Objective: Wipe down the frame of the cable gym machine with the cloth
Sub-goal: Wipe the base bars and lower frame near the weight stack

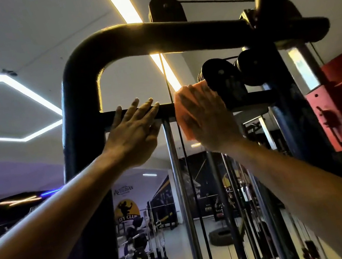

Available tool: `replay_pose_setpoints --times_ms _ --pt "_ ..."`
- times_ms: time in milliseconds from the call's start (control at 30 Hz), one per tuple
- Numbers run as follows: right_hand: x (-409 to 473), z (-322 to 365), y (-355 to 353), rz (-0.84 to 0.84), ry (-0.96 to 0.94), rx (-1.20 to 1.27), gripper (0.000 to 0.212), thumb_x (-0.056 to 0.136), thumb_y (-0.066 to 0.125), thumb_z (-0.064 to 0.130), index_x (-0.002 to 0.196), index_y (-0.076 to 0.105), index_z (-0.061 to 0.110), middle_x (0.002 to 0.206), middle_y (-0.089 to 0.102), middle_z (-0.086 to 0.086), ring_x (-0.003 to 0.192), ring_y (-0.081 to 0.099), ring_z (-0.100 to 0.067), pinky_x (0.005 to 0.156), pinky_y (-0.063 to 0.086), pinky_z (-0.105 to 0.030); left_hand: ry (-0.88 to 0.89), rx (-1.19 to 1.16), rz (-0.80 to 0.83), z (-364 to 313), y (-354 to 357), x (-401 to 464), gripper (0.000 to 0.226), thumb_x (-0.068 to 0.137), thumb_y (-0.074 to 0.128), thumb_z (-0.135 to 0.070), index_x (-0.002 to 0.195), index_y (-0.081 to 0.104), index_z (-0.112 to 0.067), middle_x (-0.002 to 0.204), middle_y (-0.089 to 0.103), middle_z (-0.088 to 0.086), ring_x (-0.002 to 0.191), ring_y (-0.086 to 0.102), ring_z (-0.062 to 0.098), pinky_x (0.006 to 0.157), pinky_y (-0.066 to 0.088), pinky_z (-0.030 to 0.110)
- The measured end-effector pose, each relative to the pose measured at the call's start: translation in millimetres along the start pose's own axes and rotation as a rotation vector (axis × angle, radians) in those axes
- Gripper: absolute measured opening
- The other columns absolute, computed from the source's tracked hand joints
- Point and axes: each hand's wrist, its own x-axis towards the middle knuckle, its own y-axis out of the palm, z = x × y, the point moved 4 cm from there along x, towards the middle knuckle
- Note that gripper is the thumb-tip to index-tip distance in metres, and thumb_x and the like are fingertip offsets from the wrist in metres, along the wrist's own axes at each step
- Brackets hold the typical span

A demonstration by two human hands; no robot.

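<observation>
the orange cloth (185, 113) lies flat against the black crossbar (251, 99) high on the machine frame (76, 95), just left of the pulleys (222, 75). the right hand (209, 118) presses it there with fingers spread over it, probably to keep full contact for wiping. the left hand (134, 133) rests open on the bar further left (likely bracing the reach). a steel guide rod (180, 184) drops between them.

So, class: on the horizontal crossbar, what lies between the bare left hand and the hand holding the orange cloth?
In the head view, between the left hand and the orange cloth under the right hand, a thin dark cable crosses a short bare stretch of crossbar.
</observation>
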Motion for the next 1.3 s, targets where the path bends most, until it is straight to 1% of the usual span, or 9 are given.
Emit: replay_pose_setpoints --times_ms 133,233,333,433,567,767,867,1100,1300 --pt "3 -8 -10 -0.051 0.203 0.078 0.073 0.111 0.006 0.069 0.172 0.023 0.033 0.182 0.015 -0.002 0.169 0.005 -0.032 0.136 0.006 -0.057 -0.013 -0.008 0.002 -7 3 4 0.074 0.101 0.008 -0.056 0.172 0.011 -0.035 0.179 0.001 -0.012 0.165 -0.014 0.015 0.132 -0.016 0.047" --pt "1 13 -5 -0.093 0.064 0.122 0.064 0.116 0.026 0.058 0.169 0.039 0.024 0.179 0.027 -0.006 0.168 0.014 -0.030 0.137 0.010 -0.052 -0.018 -0.010 0.000 -17 8 12 0.075 0.101 0.012 -0.053 0.173 0.011 -0.031 0.180 0.003 -0.010 0.165 -0.014 0.015 0.130 -0.022 0.044" --pt "-9 -20 -14 -0.042 -0.121 0.110 0.062 0.113 0.047 0.045 0.170 0.036 0.022 0.179 0.026 -0.007 0.165 0.024 -0.036 0.127 0.036 -0.062 -0.048 -0.059 -0.027 -27 12 14 0.077 0.101 0.014 -0.054 0.172 0.015 -0.028 0.179 0.007 -0.008 0.165 -0.012 0.015 0.127 -0.025 0.041" --pt "-26 -56 -31 -0.009 -0.165 0.114 0.063 0.109 0.045 0.038 0.170 0.036 0.023 0.179 0.022 -0.004 0.162 0.028 -0.036 0.118 0.045 -0.059 -0.051 -0.069 -0.031 -36 17 16 0.075 0.103 0.014 -0.056 0.173 0.015 -0.028 0.179 0.007 -0.010 0.165 -0.013 0.012 0.130 -0.021 0.042" --pt "-9 -81 -55 -0.150 0.011 0.158 0.059 0.114 0.040 0.044 0.167 0.041 0.019 0.175 0.035 -0.007 0.164 0.027 -0.029 0.129 0.037 -0.051 0.018 -0.083 0.013 -62 23 34 0.072 0.103 0.017 -0.054 0.172 0.017 -0.031 0.178 0.012 -0.010 0.166 -0.005 0.012 0.134 -0.011 0.043" --pt "-17 -93 -23 0.018 0.104 -0.021 0.072 0.113 0.012 0.061 0.176 0.006 0.026 0.183 -0.004 -0.003 0.167 -0.017 -0.027 0.135 -0.011 -0.049 0.024 -0.107 0.056 -109 40 70 0.076 0.101 0.012 -0.057 0.172 0.020 -0.029 0.178 0.018 -0.007 0.166 0.002 0.014 0.134 -0.006 0.048" --pt "-41 -101 -17 0.011 0.045 -0.025 0.068 0.115 0.022 0.057 0.175 0.004 0.029 0.183 -0.007 -0.002 0.168 -0.015 -0.027 0.136 -0.008 -0.052 0.017 -0.115 0.037 -117 46 77 0.076 0.102 0.011 -0.058 0.172 0.019 -0.030 0.178 0.020 -0.007 0.166 0.004 0.015 0.134 -0.003 0.048" --pt "22 -118 -20 0.078 0.164 0.019 0.072 0.110 0.004 0.063 0.175 0.005 0.033 0.183 -0.002 -0.002 0.169 -0.010 -0.031 0.136 -0.001 -0.055 -0.025 -0.185 0.040 -116 43 108 0.063 0.114 0.024 -0.054 0.172 0.010 -0.035 0.179 0.004 -0.012 0.165 -0.004 0.011 0.134 -0.001 0.040" --pt "-29 -125 -34 0.027 -0.021 0.134 0.063 0.115 0.029 0.050 0.173 0.023 0.027 0.180 0.012 0.001 0.168 0.002 -0.026 0.133 0.022 -0.056 -0.033 -0.148 -0.019 -116 51 118 0.062 0.116 0.034 -0.048 0.172 0.008 -0.041 0.178 -0.003 -0.016 0.165 -0.006 0.013 0.134 0.006 0.045"
